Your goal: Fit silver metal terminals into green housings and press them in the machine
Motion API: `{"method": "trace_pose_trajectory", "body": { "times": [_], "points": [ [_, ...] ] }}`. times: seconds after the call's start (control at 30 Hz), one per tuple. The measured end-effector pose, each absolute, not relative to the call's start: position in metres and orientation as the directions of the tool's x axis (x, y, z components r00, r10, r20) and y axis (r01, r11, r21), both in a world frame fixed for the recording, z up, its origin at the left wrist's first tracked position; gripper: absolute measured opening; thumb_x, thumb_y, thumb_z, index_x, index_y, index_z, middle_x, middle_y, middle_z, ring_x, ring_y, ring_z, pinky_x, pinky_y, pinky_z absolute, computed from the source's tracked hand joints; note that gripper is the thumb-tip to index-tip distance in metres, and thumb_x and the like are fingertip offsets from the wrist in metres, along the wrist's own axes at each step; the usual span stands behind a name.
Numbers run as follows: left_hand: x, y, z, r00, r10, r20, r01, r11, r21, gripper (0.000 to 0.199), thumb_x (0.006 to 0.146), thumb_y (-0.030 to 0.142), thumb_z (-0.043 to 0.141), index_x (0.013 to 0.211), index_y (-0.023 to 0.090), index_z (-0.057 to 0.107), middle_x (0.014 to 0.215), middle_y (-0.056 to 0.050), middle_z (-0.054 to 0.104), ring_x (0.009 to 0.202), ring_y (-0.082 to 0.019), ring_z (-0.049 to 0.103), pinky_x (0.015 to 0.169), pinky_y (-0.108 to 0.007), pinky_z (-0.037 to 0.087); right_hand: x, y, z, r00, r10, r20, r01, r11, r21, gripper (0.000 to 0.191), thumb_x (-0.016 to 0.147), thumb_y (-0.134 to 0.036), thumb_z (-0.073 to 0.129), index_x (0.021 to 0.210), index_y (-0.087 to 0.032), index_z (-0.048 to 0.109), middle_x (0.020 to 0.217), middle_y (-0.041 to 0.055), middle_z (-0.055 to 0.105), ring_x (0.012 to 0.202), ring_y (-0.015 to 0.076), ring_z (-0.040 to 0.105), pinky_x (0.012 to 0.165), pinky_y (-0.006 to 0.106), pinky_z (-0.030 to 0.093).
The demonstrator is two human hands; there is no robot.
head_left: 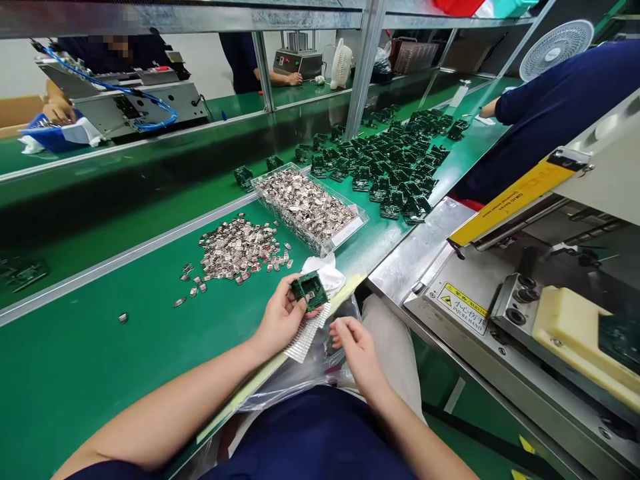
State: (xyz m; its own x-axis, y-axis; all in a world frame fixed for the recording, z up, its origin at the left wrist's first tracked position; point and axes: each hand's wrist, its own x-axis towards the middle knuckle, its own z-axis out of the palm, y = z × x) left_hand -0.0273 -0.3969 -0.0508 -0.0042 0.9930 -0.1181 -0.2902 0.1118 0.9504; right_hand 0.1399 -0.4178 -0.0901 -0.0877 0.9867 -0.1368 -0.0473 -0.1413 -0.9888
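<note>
My left hand (281,319) is closed around a small green circuit board assembly (315,288), box-like, with an opening facing up and a small metal piece inside it. Just right of and below it, my right hand (357,347) hangs over my lap with thumb and fingers pinched together. Whatever it may hold is too small to make out. Beneath the board lies a sheet with rows of small silvery pieces (301,345), beside a crumpled white cloth (327,270). Ahead on the green table, a heap of small metal parts (235,250) lies loose.
A clear plastic tray (356,229) full of metal parts stands beyond the heap. Many green boards (385,163) are piled farther back. At right stands a machine with a yellow bar (515,199). Co-workers sit across the bench and at right, near a fan (555,52).
</note>
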Motion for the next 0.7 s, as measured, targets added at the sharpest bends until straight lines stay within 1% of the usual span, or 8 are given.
{"method": "trace_pose_trajectory", "body": {
  "times": [0.07,0.1,0.2,0.33,0.43,0.53,0.7],
  "points": [
    [-0.029,-0.394,-0.054,0.001,0.993,-0.119,-0.316,0.113,0.942,0.052,0.078,0.04,0.072,0.115,0.021,0.041,0.104,-0.006,0.064,0.087,-0.019,0.071,0.072,-0.031,0.062,0.133,-0.42,-0.097,-0.181,0.972,-0.151,-0.028,-0.159,-0.987,0.042,0.084,-0.057,0.062,0.078,-0.016,0.067,0.07,0.0046,0.063,0.061,0.0172,0.056,0.055,0.028,0.048],
    [-0.029,-0.393,-0.055,0.008,0.993,-0.121,-0.323,0.117,0.939,0.05,0.079,0.04,0.072,0.114,0.021,0.042,0.104,-0.006,0.064,0.089,-0.02,0.07,0.073,-0.032,0.062,0.129,-0.42,-0.098,-0.192,0.972,-0.138,-0.033,-0.147,-0.989,0.041,0.083,-0.056,0.062,0.076,-0.016,0.066,0.067,0.0033,0.061,0.058,0.0161,0.054,0.054,0.027,0.046],
    [-0.03,-0.392,-0.054,0.021,0.99,-0.141,-0.343,0.14,0.929,0.048,0.079,0.039,0.072,0.112,0.021,0.043,0.101,-0.005,0.065,0.088,-0.02,0.071,0.075,-0.034,0.062,0.116,-0.422,-0.102,-0.149,0.985,-0.084,-0.048,-0.092,-0.995,0.04,0.084,-0.054,0.062,0.067,-0.018,0.059,0.06,-0.0003,0.054,0.054,0.0137,0.047,0.052,0.025,0.041],
    [-0.031,-0.391,-0.051,0.051,0.985,-0.164,-0.371,0.171,0.913,0.049,0.077,0.039,0.074,0.11,0.02,0.044,0.101,-0.006,0.066,0.089,-0.021,0.071,0.078,-0.036,0.062,0.108,-0.428,-0.11,-0.09,0.995,-0.043,-0.034,-0.046,-0.998,0.038,0.088,-0.052,0.057,0.07,-0.019,0.055,0.062,-0.001,0.05,0.058,0.0141,0.045,0.055,0.025,0.04],
    [-0.032,-0.39,-0.051,0.088,0.986,-0.144,-0.376,0.166,0.911,0.048,0.077,0.039,0.074,0.11,0.02,0.045,0.106,-0.009,0.066,0.095,-0.023,0.069,0.074,-0.034,0.062,0.107,-0.433,-0.118,-0.062,0.998,-0.005,-0.005,-0.005,-1.0,0.037,0.09,-0.05,0.054,0.07,-0.019,0.053,0.063,-0.0013,0.047,0.059,0.0142,0.042,0.055,0.026,0.038],
    [-0.034,-0.388,-0.054,0.11,0.986,-0.127,-0.379,0.159,0.912,0.049,0.077,0.038,0.074,0.112,0.02,0.045,0.109,-0.011,0.065,0.095,-0.024,0.07,0.068,-0.031,0.062,0.108,-0.434,-0.123,-0.06,0.998,0.03,0.031,0.032,-0.999,0.035,0.092,-0.047,0.051,0.071,-0.019,0.053,0.065,-0.001,0.046,0.061,0.0144,0.041,0.057,0.026,0.037],
    [-0.035,-0.383,-0.058,0.119,0.989,-0.092,-0.386,0.131,0.913,0.046,0.079,0.039,0.072,0.111,0.021,0.045,0.111,-0.01,0.066,0.094,-0.024,0.07,0.069,-0.031,0.062,0.11,-0.433,-0.123,-0.088,0.995,0.04,0.048,0.044,-0.998,0.032,0.093,-0.044,0.051,0.075,-0.019,0.055,0.068,-0.0006,0.048,0.062,0.0147,0.044,0.059,0.026,0.04]
  ]
}}
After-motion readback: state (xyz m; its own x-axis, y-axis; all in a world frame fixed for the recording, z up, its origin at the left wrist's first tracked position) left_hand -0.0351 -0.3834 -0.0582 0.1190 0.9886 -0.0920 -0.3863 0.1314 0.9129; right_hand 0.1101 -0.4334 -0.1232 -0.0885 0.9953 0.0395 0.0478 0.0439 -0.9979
